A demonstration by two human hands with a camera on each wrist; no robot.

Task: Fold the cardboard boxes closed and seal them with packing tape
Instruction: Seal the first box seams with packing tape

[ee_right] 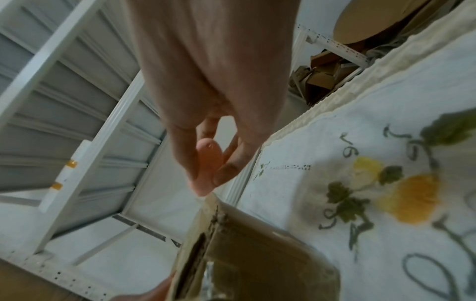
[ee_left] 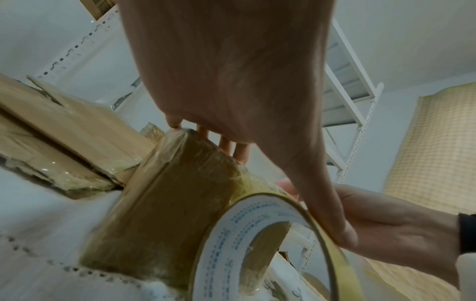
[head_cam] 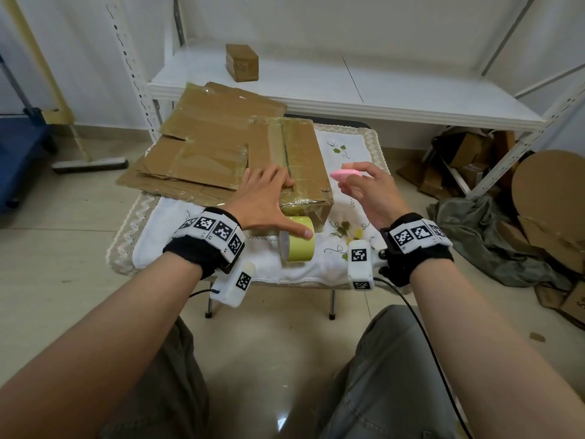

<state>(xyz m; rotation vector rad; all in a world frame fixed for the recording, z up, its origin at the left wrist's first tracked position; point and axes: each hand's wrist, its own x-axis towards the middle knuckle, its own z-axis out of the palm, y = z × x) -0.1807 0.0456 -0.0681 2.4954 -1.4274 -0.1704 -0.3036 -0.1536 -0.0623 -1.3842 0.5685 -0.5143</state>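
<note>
The taped cardboard box (head_cam: 289, 166) sits mid-surface, its near edge under the flat, spread left hand (head_cam: 266, 198), whose thumb touches the tape roll (head_cam: 299, 239) just nearer. The right hand (head_cam: 367, 188) hovers right of the box, pinching a pink cutter (head_cam: 346, 173) above bare cloth (head_cam: 348, 147)

The closed box (head_cam: 289, 160) is matt brown cardboard, its seam and near edge covered in glossy, crinkled clear tape, and the flattened sheets (head_cam: 202, 147) beside it carry the same shiny film. The tape roll (head_cam: 299, 239) is smooth, glossy yellow-green with a printed white paper core. The counter (head_cam: 354, 144) wears soft white embroidered cloth; the cutter (head_cam: 345, 173) looks smooth pink plastic.
</note>
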